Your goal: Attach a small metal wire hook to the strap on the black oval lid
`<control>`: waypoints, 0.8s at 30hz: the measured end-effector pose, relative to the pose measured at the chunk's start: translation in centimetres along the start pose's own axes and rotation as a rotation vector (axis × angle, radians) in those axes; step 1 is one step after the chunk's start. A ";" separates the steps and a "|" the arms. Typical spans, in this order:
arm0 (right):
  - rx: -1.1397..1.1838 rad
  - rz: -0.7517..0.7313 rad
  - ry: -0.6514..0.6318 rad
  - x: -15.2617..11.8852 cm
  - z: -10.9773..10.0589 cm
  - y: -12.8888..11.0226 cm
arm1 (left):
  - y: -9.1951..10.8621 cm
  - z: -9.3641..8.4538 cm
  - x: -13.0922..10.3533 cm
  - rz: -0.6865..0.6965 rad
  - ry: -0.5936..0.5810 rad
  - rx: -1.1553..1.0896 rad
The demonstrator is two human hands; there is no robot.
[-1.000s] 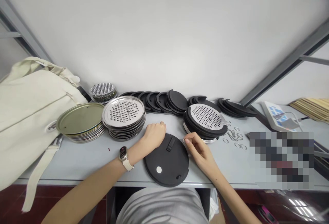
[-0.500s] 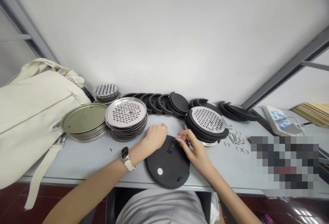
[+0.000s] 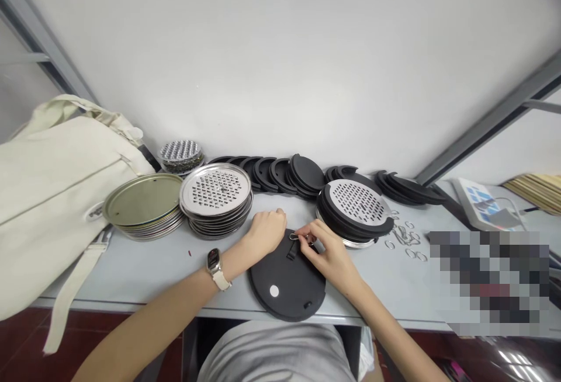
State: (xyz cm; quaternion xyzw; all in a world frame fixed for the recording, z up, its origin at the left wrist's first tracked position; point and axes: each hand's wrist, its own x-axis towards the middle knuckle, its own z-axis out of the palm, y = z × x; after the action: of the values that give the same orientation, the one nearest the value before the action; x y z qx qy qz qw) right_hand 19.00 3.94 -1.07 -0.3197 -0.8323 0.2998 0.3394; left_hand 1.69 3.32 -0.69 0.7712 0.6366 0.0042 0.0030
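A round black plastic plate (image 3: 287, 282) lies at the table's front edge, with a white dot, a small slot and a raised black clip on its face. My left hand (image 3: 268, 229), a watch on its wrist, is curled closed at the plate's upper left edge; its fingertips are mostly hidden. Between the thumb and fingers of my right hand (image 3: 326, 247) is a small metal ring (image 3: 294, 236), held just above the clip at the plate's upper edge. Loose metal rings (image 3: 411, 253) lie on the table to the right.
Several grater discs (image 3: 215, 190) and olive lids (image 3: 144, 201) are stacked at left, beside a cream bag (image 3: 56, 195). Black plates (image 3: 307, 174) lean along the wall. Another grater stack (image 3: 357, 204) stands right of the hands, near a power strip (image 3: 484, 204).
My right hand has moved slightly left and tilted, bringing the metal ring into clear sight over the clip. My left hand has stayed at the plate's edge.
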 end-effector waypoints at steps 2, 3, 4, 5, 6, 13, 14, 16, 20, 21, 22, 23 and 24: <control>0.001 0.005 -0.004 -0.2 -0.2 0.0 | 0.0 -0.2 -0.1 0.008 -0.009 0.003; 0.004 0.008 -0.008 -0.2 -0.3 0.0 | 0.0 -0.3 -0.1 0.010 -0.013 0.005; 0.008 0.009 -0.011 -0.3 -0.4 0.1 | 0.0 -0.4 -0.1 0.009 -0.016 0.006; 0.010 0.010 -0.013 -0.4 -0.5 0.1 | 0.0 -0.4 -0.2 0.009 -0.018 0.006; 0.012 0.009 -0.014 -0.5 -0.6 0.2 | 0.0 -0.5 -0.2 0.010 -0.019 0.005; 0.002 0.002 -0.017 -0.8 -0.3 0.4 | 0.0 -0.7 -0.3 0.027 -0.032 0.007; -0.003 -0.002 -0.019 -0.8 -0.2 0.4 | 0.0 -0.6 -0.3 0.027 -0.032 0.007; -0.023 -0.017 -0.019 -0.9 -0.1 0.5 | 0.0 -0.5 -0.3 0.027 -0.030 0.010; -0.081 -0.030 -0.036 -1.0 0.0 0.4 | -0.1 -0.3 -0.2 0.026 -0.015 0.003; -0.087 -0.027 -0.049 -1.0 0.0 0.3 | -0.1 -0.3 -0.2 0.023 -0.011 0.001; -0.091 -0.025 -0.063 -1.0 0.0 0.2 | -0.1 -0.2 -0.2 0.023 -0.008 -0.001; -0.094 -0.023 -0.076 -1.0 0.0 0.1 | -0.1 -0.2 -0.2 0.023 -0.007 -0.001; -0.095 -0.021 -0.085 -1.0 -0.1 0.1 | -0.1 -0.2 -0.2 0.024 -0.007 0.000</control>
State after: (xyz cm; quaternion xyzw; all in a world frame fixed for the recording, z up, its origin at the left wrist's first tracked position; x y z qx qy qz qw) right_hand 19.65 3.24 -1.47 -0.3138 -0.8625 0.2697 0.2913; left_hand 1.59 3.17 -0.51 0.7788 0.6272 0.0017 0.0052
